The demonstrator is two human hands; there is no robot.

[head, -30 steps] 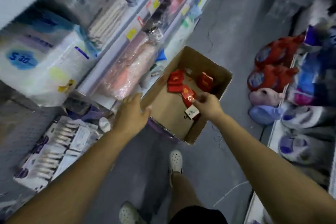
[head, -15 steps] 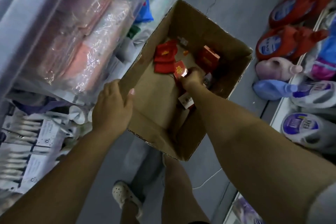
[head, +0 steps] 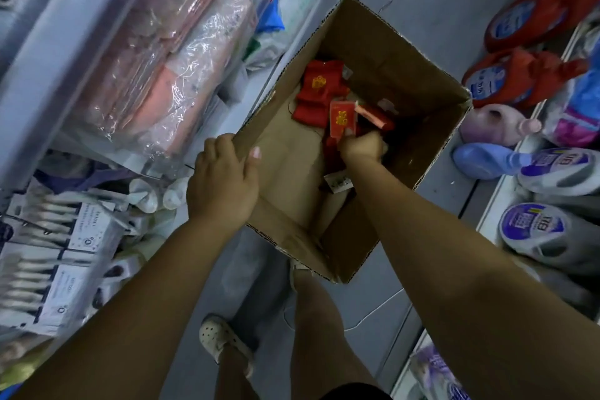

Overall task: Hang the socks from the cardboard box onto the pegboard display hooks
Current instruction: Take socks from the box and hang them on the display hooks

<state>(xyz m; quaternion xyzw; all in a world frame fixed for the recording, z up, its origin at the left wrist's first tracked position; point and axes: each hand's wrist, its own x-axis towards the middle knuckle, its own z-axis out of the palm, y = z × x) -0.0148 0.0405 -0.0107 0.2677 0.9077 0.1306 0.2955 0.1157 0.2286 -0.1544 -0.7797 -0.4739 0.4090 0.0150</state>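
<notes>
Gripping the near left wall of the cardboard box (head: 406, 52), the left hand (head: 224, 178) is curling its thumb inside. The right hand (head: 362, 148) is squeezing a red sock pack (head: 342, 118) down in the box. More red socks (head: 319, 88) are lying farther back in it. Soap bottles (head: 532, 14) are sitting beyond, on the right.

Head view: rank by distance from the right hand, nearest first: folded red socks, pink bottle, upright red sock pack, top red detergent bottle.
1. Upright red sock pack: in the right hand grip.
2. Folded red socks: far-left in the box.
3. Pink bottle: right shelf, outside it.
4. Top red detergent bottle: upper right.
</notes>
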